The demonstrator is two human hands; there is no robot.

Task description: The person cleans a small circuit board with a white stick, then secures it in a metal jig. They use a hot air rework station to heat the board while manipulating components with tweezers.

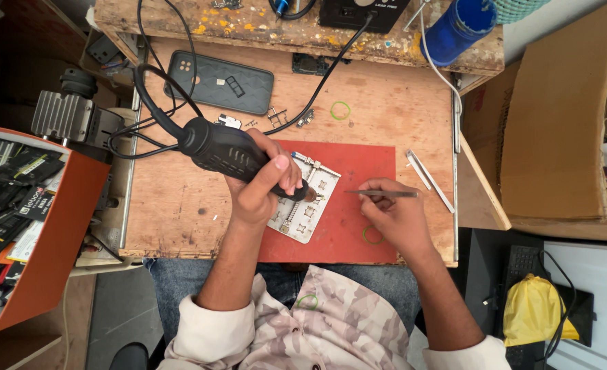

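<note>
Down at the bench, seen from the head camera, the left hand is wrapped around a thick black ribbed hot-air handpiece, fingers curled tight about its barrel and thumb laid over the top, its nozzle end angled down onto a small white metal holding plate with cut-outs. That plate lies tilted on a red rectangular work mat, which rests on the worn wooden benchtop. The right hand sits on the mat just right of the plate, thumb and forefinger pinching a thin grey pair of metal tweezers whose tip points left toward the plate (whether the tip touches it I cannot tell). A green rubber ring lies under the heel of that hand. Farther back on the bench rest a dark phone back cover, face down, and another green ring; a black cable loops from the handpiece toward the rear.
</note>
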